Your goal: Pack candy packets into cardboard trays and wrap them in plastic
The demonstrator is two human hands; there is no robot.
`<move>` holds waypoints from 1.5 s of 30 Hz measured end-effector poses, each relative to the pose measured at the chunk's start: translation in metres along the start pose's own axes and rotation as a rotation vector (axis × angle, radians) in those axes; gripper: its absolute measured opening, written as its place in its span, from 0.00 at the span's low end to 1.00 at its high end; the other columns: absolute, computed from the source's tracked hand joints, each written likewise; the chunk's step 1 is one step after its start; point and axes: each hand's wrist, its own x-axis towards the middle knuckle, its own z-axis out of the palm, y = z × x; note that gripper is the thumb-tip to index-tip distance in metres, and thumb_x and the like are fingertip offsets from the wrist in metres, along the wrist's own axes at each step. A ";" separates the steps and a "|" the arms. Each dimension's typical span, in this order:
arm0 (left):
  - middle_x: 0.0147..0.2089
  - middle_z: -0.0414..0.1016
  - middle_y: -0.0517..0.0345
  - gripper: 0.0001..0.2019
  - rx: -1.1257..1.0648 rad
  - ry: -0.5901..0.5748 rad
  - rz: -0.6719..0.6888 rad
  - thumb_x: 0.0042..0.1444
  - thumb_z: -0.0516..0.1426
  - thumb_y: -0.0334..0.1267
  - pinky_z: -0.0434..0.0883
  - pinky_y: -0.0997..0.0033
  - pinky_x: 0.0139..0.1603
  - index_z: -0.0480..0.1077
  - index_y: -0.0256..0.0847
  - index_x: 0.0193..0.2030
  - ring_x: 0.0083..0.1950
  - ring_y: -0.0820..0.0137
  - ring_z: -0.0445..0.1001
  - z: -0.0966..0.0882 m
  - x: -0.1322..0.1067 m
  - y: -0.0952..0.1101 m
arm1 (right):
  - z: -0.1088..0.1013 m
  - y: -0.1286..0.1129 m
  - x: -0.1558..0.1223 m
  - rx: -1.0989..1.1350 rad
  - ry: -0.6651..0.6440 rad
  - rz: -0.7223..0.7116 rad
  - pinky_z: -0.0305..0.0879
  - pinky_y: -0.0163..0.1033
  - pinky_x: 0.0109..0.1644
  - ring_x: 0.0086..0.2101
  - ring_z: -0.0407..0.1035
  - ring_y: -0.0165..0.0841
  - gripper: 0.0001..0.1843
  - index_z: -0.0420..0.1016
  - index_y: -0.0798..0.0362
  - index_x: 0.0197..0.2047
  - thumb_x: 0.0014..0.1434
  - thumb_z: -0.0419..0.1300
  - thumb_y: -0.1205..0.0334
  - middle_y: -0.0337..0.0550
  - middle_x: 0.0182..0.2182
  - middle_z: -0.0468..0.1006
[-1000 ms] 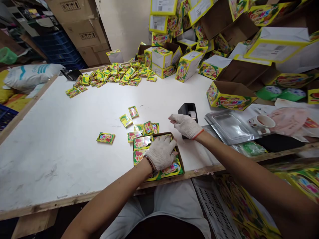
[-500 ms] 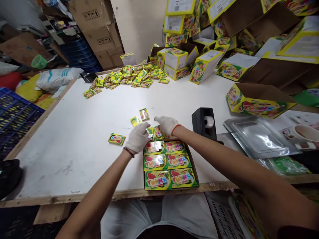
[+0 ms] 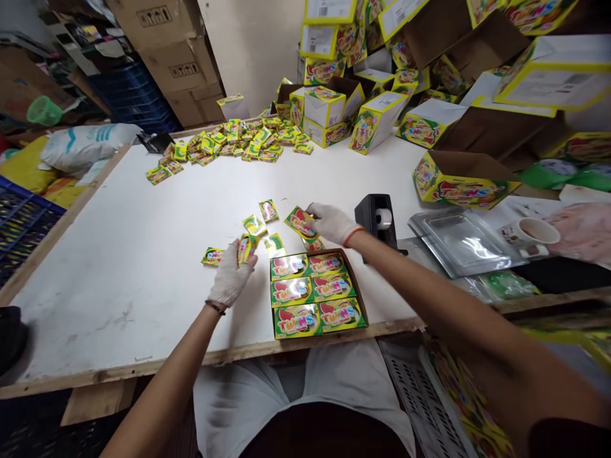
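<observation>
My left hand (image 3: 230, 278), in a white glove, closes around a small yellow-green candy packet (image 3: 247, 245) above the table. In my gloved right hand (image 3: 334, 224) is another candy packet (image 3: 300, 221), its TWINS print facing up. Close by my hands lie several loose packets, among them a pink-faced packet (image 3: 268, 210), a yellow packet (image 3: 253, 224) and a packet (image 3: 210, 256) left of my left hand. Nearer my body, an open display box (image 3: 357, 280) holds rows of TWINS packets (image 3: 292, 291). Part of one packet (image 3: 312, 244) shows below my right hand.
A black tape dispenser (image 3: 377, 222) stands right of my right hand. Farther back are a heap of packets (image 3: 233, 140) and stacked printed cartons (image 3: 324, 105). Clear plastic trays (image 3: 463, 238) and a mug (image 3: 529, 234) sit on the right. A wooden edge (image 3: 191, 362) borders the white table.
My left hand has moved left and turned, now with a packet in it. The right hand has raised a packet off the group behind the box. The view has shifted slightly.
</observation>
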 end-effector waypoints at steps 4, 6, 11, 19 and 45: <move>0.62 0.70 0.45 0.34 -0.244 0.015 0.038 0.60 0.55 0.57 0.66 0.48 0.65 0.61 0.39 0.67 0.61 0.54 0.69 -0.016 -0.038 0.022 | -0.027 0.028 -0.069 0.149 -0.328 -0.152 0.63 0.32 0.37 0.38 0.72 0.33 0.16 0.76 0.53 0.48 0.55 0.60 0.68 0.38 0.37 0.81; 0.63 0.70 0.46 0.34 -0.347 -0.014 0.082 0.59 0.56 0.56 0.66 0.50 0.65 0.60 0.40 0.68 0.64 0.54 0.68 -0.008 -0.054 0.038 | -0.022 0.027 -0.096 0.088 -0.486 -0.134 0.61 0.32 0.34 0.35 0.72 0.32 0.16 0.78 0.54 0.45 0.52 0.62 0.71 0.38 0.35 0.80; 0.59 0.71 0.45 0.35 -0.385 -0.126 0.158 0.55 0.61 0.51 0.70 0.51 0.60 0.62 0.39 0.67 0.58 0.55 0.72 0.033 -0.072 0.069 | 0.006 0.006 -0.112 -0.171 -0.486 -0.180 0.57 0.33 0.33 0.35 0.71 0.33 0.13 0.80 0.52 0.41 0.51 0.65 0.71 0.42 0.37 0.80; 0.50 0.74 0.48 0.34 -0.257 -0.048 0.232 0.53 0.62 0.49 0.73 0.52 0.56 0.64 0.38 0.65 0.53 0.56 0.74 0.057 -0.080 0.066 | 0.072 0.036 -0.138 0.037 -0.031 -0.467 0.69 0.41 0.47 0.42 0.71 0.38 0.09 0.80 0.55 0.41 0.62 0.57 0.67 0.50 0.42 0.78; 0.53 0.73 0.49 0.37 -0.088 -0.031 0.294 0.49 0.63 0.36 0.73 0.54 0.56 0.59 0.41 0.67 0.54 0.57 0.73 0.060 -0.078 0.071 | 0.094 0.040 -0.146 0.191 0.227 -0.520 0.63 0.59 0.63 0.57 0.68 0.48 0.28 0.66 0.56 0.65 0.67 0.52 0.52 0.58 0.57 0.74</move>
